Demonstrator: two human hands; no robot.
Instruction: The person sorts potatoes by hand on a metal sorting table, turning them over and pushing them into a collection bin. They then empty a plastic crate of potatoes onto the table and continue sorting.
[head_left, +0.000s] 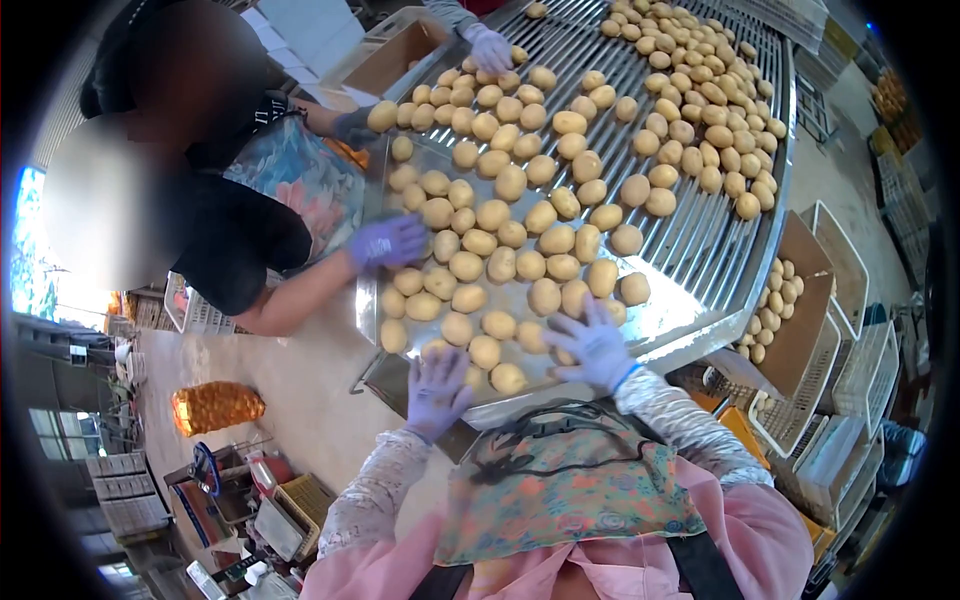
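Many potatoes lie spread over a metal sorting table, whose near part is a smooth sheet. My left hand, in a purple glove, is at the table's front left edge, fingers stretched out against the nearest potatoes. In a matching glove, my right hand rests fingers apart over potatoes near the front edge, further right. Neither hand is wrapped round a potato. Between the two hands sit several potatoes, one of them a large potato close to the rim.
Metal rollers carry more potatoes at the far right. At the left, a co-worker's gloved hand touches potatoes; another person's hand reaches in from the far side. Crates stand at right, a filled orange net sack on the floor.
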